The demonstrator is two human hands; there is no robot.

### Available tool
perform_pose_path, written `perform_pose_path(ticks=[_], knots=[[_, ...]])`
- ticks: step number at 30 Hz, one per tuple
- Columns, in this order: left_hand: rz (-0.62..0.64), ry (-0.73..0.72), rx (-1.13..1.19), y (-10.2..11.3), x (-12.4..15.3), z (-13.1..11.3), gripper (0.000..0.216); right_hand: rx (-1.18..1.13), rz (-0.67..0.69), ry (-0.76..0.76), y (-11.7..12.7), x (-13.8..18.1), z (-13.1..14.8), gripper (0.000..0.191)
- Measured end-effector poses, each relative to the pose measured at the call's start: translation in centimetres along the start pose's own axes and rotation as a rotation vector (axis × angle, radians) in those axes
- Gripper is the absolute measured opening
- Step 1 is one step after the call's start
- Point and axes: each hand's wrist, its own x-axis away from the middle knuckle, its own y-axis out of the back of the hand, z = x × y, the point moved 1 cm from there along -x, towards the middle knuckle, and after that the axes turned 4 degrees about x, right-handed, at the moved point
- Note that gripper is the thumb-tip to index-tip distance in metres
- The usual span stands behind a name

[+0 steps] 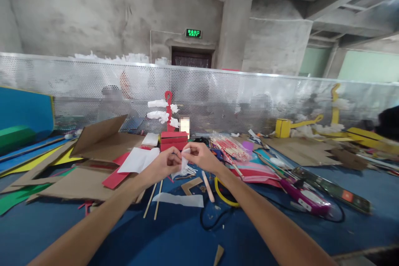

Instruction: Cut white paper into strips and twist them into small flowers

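Observation:
My left hand [168,161] and my right hand [201,157] meet over the middle of the table, both pinching a small piece of white tissue paper [185,163] between them. Its lower end hangs down near some frayed white strips [188,171]. Just behind my hands stands a red box [173,138] with a red upright [168,112] that carries white tufts. Below my hands lie a white paper strip [179,200], two thin wooden sticks [158,201], a pale pink stick [208,187] and an L-shaped cardboard piece [190,184].
Cardboard sheets [81,187] and white paper [139,160] lie to the left. On the right are a purple device [307,196], a dark power strip [333,189], a yellow ring [220,193] and a plastic bag of sticks [230,147]. A perforated metal panel [212,95] runs along the back.

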Motion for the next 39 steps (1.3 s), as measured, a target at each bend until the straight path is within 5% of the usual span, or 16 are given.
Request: perform_pose_path(ticks=[28,39], knots=[[-0.018,-0.11,-0.061,-0.4,0.4,-1.1,0.021,-0.095,-0.015,-0.121,-0.2,-0.1,-0.5,0.019],[-0.117,-0.179,-0.245,0.4,0.0,-0.6,0.021,-0.119,-0.032,-0.199,-0.1,-0.1,-0.9,0.024]])
